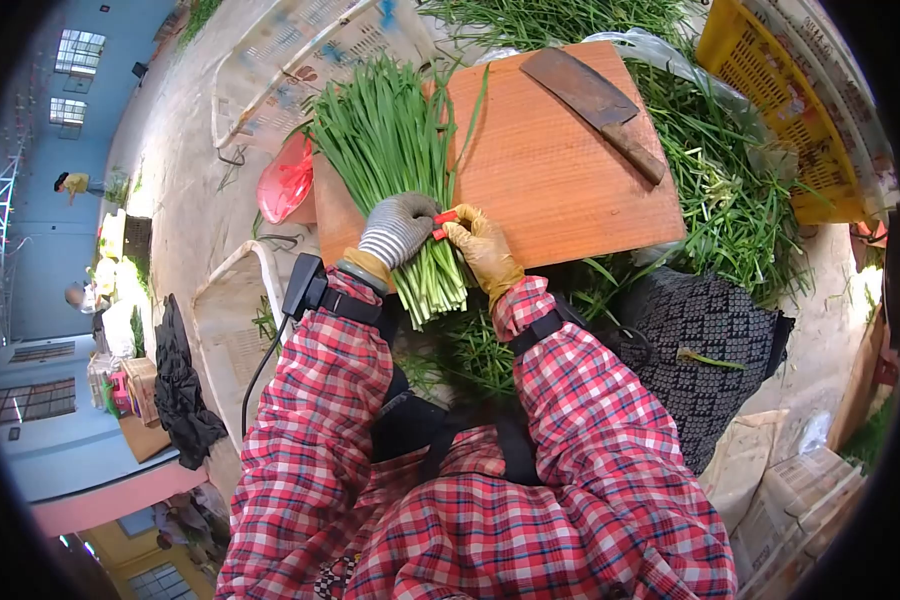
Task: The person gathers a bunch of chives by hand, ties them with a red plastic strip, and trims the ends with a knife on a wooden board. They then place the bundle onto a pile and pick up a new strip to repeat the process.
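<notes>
A bunch of garlic chives (385, 135) lies across the left side of a wooden board (560, 150), leaves pointing away and pale cut stems overhanging the near edge. My left hand (398, 228), in a grey striped glove, is closed around the bunch. Beside it, my right hand (482, 245), in a yellowish rubber glove, pinches a red band (444, 222) against the stems. Whether the band goes fully round the bunch is hidden. A cleaver (595, 105) with a rusty blade and wooden handle rests at the board's upper right, apart from both hands.
Loose chives (715, 170) pile up right of the board. A yellow crate (785, 110) stands beyond them, and a white crate (320, 65) at upper left. A red plastic bag (286, 180) touches the board's left side. Another person (75, 184) is far off at left.
</notes>
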The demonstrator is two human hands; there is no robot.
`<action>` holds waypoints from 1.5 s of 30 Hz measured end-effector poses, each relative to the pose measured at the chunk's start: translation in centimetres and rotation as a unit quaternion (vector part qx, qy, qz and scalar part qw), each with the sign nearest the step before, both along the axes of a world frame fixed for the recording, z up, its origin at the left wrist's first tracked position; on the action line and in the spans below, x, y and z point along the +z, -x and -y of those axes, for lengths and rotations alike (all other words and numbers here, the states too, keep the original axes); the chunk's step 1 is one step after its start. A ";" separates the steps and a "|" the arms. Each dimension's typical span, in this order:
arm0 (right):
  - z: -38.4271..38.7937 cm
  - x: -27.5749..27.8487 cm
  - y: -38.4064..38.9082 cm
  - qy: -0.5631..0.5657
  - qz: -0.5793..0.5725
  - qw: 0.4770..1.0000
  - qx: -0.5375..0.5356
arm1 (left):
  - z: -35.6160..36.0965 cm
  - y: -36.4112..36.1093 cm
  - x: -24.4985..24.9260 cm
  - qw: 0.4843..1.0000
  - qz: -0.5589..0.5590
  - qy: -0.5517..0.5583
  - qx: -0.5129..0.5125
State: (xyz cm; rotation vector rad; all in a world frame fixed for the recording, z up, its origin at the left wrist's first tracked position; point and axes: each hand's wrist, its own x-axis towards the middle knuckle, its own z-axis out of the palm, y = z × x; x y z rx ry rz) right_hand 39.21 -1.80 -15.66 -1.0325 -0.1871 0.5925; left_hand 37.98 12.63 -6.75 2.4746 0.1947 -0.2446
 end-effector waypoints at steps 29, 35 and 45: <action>-0.1 1.0 -0.5 -0.078 -0.172 0.982 0.010 | 2.3 4.2 0.5 0.990 0.127 -0.064 0.021; -0.7 -0.6 -0.5 -0.094 0.013 0.993 0.067 | 1.3 4.4 0.0 0.990 0.132 -0.010 0.041; -0.3 1.6 -0.4 0.038 0.113 0.987 0.112 | -0.3 4.6 -0.7 0.983 0.133 0.118 0.036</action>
